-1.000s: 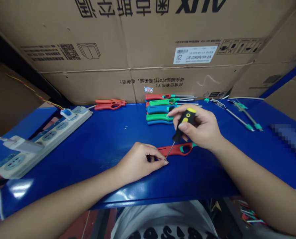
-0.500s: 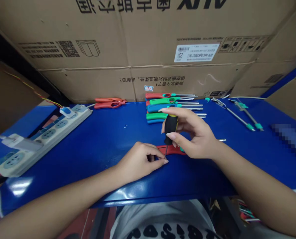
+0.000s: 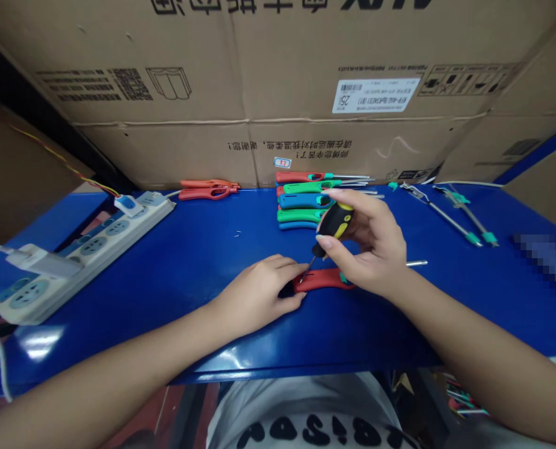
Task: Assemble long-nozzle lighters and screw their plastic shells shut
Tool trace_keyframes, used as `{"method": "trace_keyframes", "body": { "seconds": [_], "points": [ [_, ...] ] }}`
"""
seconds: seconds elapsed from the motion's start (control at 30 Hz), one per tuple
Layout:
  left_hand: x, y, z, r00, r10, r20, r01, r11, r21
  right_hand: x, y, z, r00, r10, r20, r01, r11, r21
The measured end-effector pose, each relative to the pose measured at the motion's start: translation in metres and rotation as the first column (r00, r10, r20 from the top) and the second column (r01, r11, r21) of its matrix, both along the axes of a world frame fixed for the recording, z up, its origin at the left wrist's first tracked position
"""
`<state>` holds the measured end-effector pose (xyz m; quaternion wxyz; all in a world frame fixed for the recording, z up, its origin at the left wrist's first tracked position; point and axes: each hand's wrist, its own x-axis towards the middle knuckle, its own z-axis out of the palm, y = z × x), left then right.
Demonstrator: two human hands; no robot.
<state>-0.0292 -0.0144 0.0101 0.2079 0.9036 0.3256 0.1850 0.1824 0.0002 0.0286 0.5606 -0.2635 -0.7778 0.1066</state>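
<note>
A red long-nosed lighter (image 3: 322,280) lies flat on the blue table, its metal tube pointing right. My left hand (image 3: 266,290) grips the handle's left end between thumb and fingers. My right hand (image 3: 369,240) is closed round a black and yellow screwdriver (image 3: 335,224), tilted with its tip down at the left end of the red handle. Whether the tip sits in a screw is too small to tell. Behind my right hand is a stack of red, green and blue lighters (image 3: 301,201), partly hidden by it.
A white power strip (image 3: 91,246) with plugs runs along the left. Orange-red handle shells (image 3: 207,189) lie at the back. Two loose metal tubes with teal parts (image 3: 446,215) are at the right. Tiny pins (image 3: 237,234) lie mid-table. A large cardboard box (image 3: 287,75) stands behind.
The screwdriver has gone from nearly upright to leaning, its tip shifting left and up onto the red handle. My left fingers have moved from the tip to the handle's end.
</note>
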Motion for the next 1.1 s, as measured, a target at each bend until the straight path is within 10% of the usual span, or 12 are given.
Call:
{"method": "trace_keyframes", "body": {
  "seconds": [1.1],
  "points": [
    [0.0045, -0.0012, -0.0016, 0.998, 0.007, 0.058, -0.004, 0.999, -0.047, 0.0013, 0.001, -0.0031, 0.983, 0.098, 0.155, -0.125, 0.976, 0.178]
  ]
}}
